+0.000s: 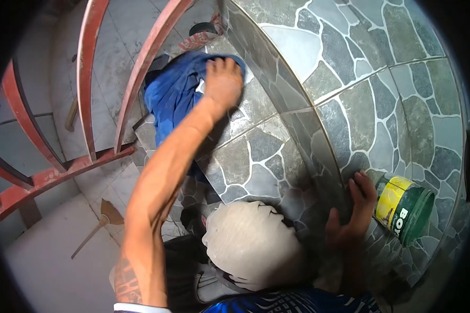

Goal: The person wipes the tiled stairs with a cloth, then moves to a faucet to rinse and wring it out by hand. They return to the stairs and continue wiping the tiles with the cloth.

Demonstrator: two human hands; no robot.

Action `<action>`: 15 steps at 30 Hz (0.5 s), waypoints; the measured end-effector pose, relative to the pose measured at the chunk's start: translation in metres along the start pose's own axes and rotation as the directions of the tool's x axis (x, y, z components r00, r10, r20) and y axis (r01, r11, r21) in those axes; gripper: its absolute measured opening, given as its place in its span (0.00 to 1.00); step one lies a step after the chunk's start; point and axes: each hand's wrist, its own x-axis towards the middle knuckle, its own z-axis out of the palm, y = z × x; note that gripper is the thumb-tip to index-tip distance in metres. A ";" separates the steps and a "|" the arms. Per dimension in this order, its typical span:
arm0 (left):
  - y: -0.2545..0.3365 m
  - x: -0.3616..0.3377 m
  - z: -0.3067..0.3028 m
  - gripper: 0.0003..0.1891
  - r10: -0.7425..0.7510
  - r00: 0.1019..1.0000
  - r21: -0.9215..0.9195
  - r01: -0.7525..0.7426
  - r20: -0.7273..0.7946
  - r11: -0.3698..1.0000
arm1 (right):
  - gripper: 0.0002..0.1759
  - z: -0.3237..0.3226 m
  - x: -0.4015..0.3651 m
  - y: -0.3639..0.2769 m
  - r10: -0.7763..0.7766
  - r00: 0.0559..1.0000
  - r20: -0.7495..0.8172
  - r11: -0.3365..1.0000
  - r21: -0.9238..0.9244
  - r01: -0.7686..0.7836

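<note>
My left hand (pixel 224 83) presses on a bunched blue cloth (pixel 175 96), its fingers curled over the cloth's edge. The cloth lies on a stone-patterned tiled step (pixel 256 161), at the foot of a riser. On the right, my right hand (pixel 354 211) is at the step's edge, with thumb and fingers apart and nothing held; part of it is in shadow. Close beside it, a green tin with a yellow label (pixel 404 208) stands on the upper tiled step (pixel 360 115).
Red metal railing bars (pixel 86 78) rise on the left from a red bottom rail (pixel 52 180). A small hand broom (pixel 104 216) lies on the lower floor. A dark round container (pixel 202 30) is near the far corner. A rounded beige cloth shape (pixel 250 245) fills the lower middle.
</note>
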 end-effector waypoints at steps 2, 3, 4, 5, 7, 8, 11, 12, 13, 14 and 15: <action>0.004 -0.005 -0.003 0.24 0.086 0.996 -0.169 -0.089 -0.020 0.982 | 0.33 -0.002 0.000 0.007 -0.038 0.999 0.010 0.999 -0.016 0.038; -0.006 -0.012 -0.006 0.25 0.103 0.994 -0.268 -0.107 -0.029 0.957 | 0.33 -0.004 0.001 0.007 -0.037 0.999 0.003 0.999 -0.019 0.037; -0.017 -0.011 -0.007 0.27 0.060 0.998 -0.297 -0.049 0.029 0.954 | 0.33 -0.004 0.003 0.005 -0.038 0.999 0.001 0.999 -0.016 0.038; -0.027 0.000 -0.007 0.27 -0.015 0.980 -0.276 0.072 0.201 0.958 | 0.33 -0.003 0.004 0.004 -0.040 0.999 -0.003 0.999 -0.012 0.040; -0.046 0.023 0.009 0.28 -0.147 0.979 -0.280 0.182 0.141 0.943 | 0.33 -0.002 0.002 0.003 -0.029 1.000 -0.007 1.000 -0.008 0.029; -0.051 0.033 0.022 0.28 -0.168 0.979 -0.310 0.195 0.114 0.930 | 0.34 -0.002 0.002 0.002 -0.025 1.000 -0.010 1.000 -0.005 0.025; -0.032 0.024 0.015 0.29 -0.102 0.994 -0.285 0.109 0.040 0.952 | 0.34 -0.002 0.002 0.006 -0.039 0.999 0.010 0.999 -0.024 0.039; -0.034 0.011 0.020 0.29 -0.029 0.963 -0.319 -0.059 -0.267 0.946 | 0.34 -0.003 0.003 0.007 -0.041 0.999 0.003 0.999 -0.022 0.041; -0.040 0.018 0.026 0.29 -0.051 0.984 -0.346 -0.012 -0.173 0.938 | 0.35 -0.001 0.003 0.006 -0.037 0.999 -0.006 0.999 -0.017 0.037; -0.047 0.021 0.033 0.29 -0.078 0.995 -0.373 0.050 -0.062 0.927 | 0.35 -0.001 0.002 0.005 -0.037 0.999 0.002 0.999 -0.006 0.037; -0.055 0.027 0.030 0.28 -0.106 0.993 -0.394 0.115 0.046 0.912 | 0.35 0.001 0.002 0.005 -0.036 0.999 0.001 0.999 -0.004 0.036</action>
